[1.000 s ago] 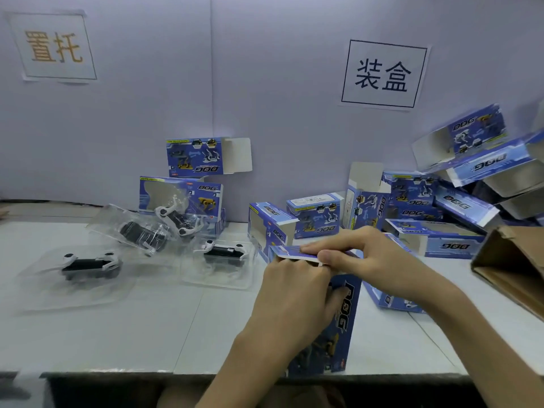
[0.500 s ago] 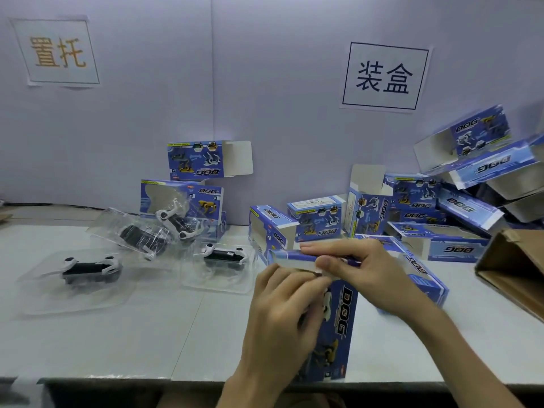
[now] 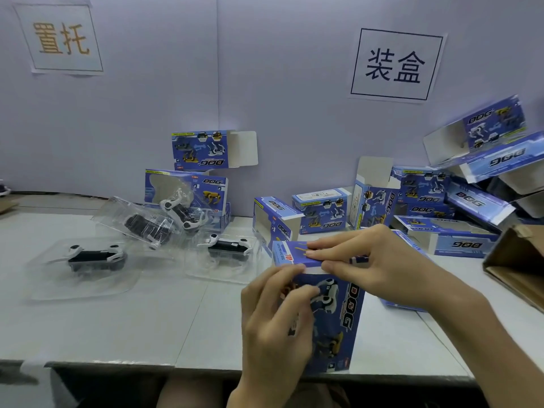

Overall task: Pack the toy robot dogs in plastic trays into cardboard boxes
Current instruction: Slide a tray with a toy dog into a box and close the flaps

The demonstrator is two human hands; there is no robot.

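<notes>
A blue "DOG" cardboard box [image 3: 338, 313] stands upright at the table's front edge. My left hand [image 3: 276, 316] grips its front face with curled fingers. My right hand [image 3: 374, 260] lies across the box's top flap [image 3: 290, 254], thumb at the flap's front edge and fingers flat on top. Clear plastic trays with black-and-white toy robot dogs lie to the left: one at the far left [image 3: 91, 256], one beside the box [image 3: 231, 247], and a tilted pair behind them [image 3: 153, 222].
Several empty blue boxes are piled at the back right [image 3: 435, 201], and more are stacked against the wall [image 3: 203, 150]. A brown cardboard carton [image 3: 518, 266] sits at the right edge. Paper signs hang on the white wall behind the white table [image 3: 117, 319].
The box's top flap has come down onto the box under my right hand. My left hand slid down from the top edge to the box's front face.
</notes>
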